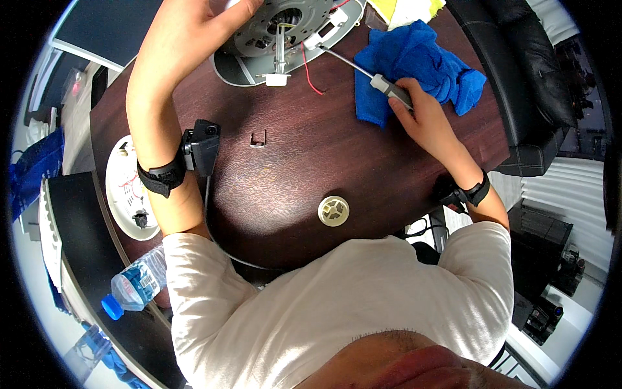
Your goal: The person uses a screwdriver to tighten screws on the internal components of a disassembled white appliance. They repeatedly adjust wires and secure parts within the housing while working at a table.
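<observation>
At the top lies an opened appliance with a grey oval housing (234, 72) and a round perforated metal plate (249, 44). A narrow metal bracket (280, 55) with a white end block (276, 80) stands out from its middle. My left hand (217, 16) rests at the plate's left side, thumb stretched along it; its other fingers are cut off by the upper edge. My right hand (421, 113) is closed round the grey handle of a screwdriver (389, 89). Its shaft reaches left to a small white connector (313, 43) on the appliance. A loose red wire (307, 71) hangs beside it.
A crumpled blue cloth (421, 61) lies beside the screwdriver. On the brown table (272, 194) are a small metal clip (258, 139) and a round cream knob (334, 211). A white oval cover (116, 194) and a water bottle (139, 282) are at the left.
</observation>
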Available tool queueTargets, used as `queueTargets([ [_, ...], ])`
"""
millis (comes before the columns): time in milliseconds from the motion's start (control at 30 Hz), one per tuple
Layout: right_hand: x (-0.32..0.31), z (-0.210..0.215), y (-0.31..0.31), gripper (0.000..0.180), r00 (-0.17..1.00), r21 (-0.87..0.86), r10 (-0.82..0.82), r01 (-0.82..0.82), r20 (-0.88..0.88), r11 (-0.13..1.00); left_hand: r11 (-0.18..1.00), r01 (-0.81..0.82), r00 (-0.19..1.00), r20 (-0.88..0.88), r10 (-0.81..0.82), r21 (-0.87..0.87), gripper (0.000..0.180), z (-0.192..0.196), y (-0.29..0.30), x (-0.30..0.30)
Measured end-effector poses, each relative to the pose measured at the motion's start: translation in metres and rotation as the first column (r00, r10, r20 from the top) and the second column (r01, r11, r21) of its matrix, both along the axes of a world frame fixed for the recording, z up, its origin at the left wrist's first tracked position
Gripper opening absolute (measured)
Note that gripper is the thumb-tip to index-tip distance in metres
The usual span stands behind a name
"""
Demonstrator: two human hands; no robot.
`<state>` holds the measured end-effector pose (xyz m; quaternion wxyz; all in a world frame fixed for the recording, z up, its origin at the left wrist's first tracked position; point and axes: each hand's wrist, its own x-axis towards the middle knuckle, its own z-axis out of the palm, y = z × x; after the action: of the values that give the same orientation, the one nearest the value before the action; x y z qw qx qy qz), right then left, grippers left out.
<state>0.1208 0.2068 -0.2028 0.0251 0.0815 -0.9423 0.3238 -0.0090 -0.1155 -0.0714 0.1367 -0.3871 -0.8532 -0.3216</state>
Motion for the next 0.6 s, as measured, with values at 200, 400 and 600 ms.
queueTargets([
  [200, 0.000, 0.004, -0.003, 0.033, 0.999, 0.046, -0.013, 0.015, -0.043, 0.999, 0.998, 0.044, 0.996, -0.080, -0.047, -0.043, 0.057, 0.007, -0.001, 0.002],
  [400, 0.001, 0.006, -0.004, 0.033, 0.997, 0.097, -0.004, 0.012, -0.083, 0.995, 0.995, 0.091, 0.980, -0.175, -0.098, -0.048, 0.058, 0.012, 0.007, 0.008],
  [600, 0.000, 0.006, -0.002, 0.033, 0.998, 0.073, -0.016, 0.021, -0.064, 0.997, 0.998, 0.048, 0.994, -0.094, -0.052, -0.040, 0.059, 0.009, 0.002, 0.009],
])
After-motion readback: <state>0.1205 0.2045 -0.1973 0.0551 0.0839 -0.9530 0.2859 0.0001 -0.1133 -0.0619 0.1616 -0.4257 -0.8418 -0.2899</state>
